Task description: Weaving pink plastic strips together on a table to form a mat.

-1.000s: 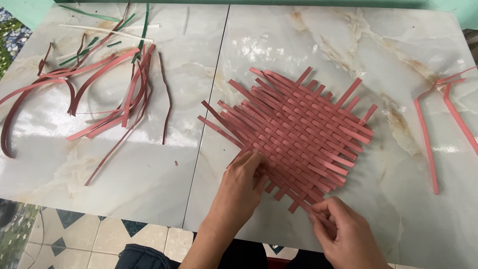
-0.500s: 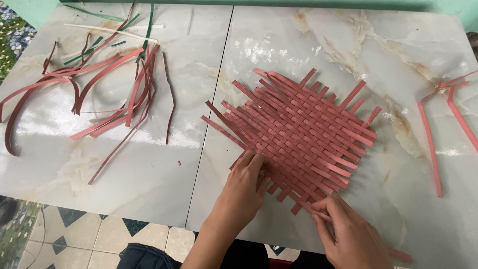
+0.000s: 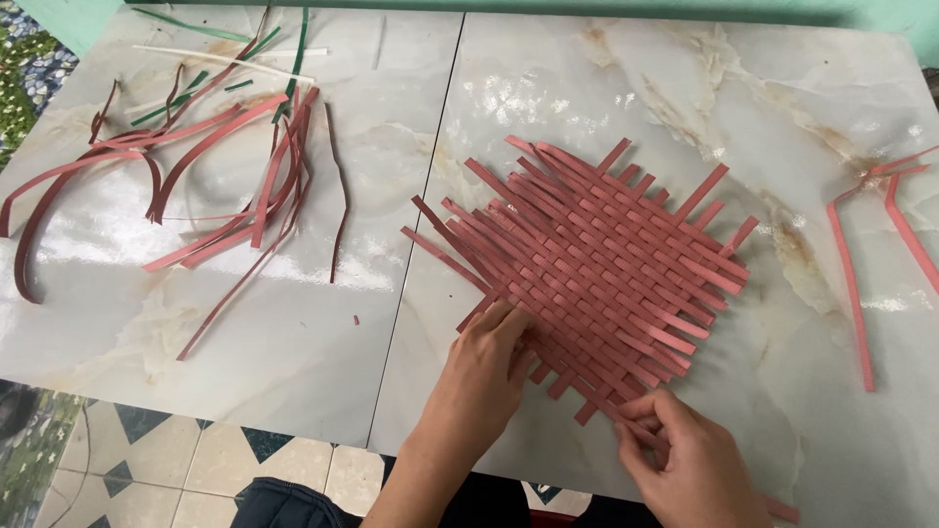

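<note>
A flat woven mat of red strips [image 3: 597,264] lies on the marble-patterned table [image 3: 685,88], right of the table's seam. My left hand [image 3: 484,376] rests palm down on the mat's near left corner, fingers pressing the weave. My right hand [image 3: 685,450] pinches one loose red strip [image 3: 778,508] at the mat's near edge; the strip runs under the hand toward the lower right.
A heap of loose red strips [image 3: 225,196] with several green ones [image 3: 293,59] and a white one lies at the far left. Two or three more red strips [image 3: 856,284] lie at the right edge. Patterned floor tiles [image 3: 176,460] show below the table's front edge.
My right hand has slid a little toward the near right along the strip it pinches. The left hand stays pressed on the mat's corner.
</note>
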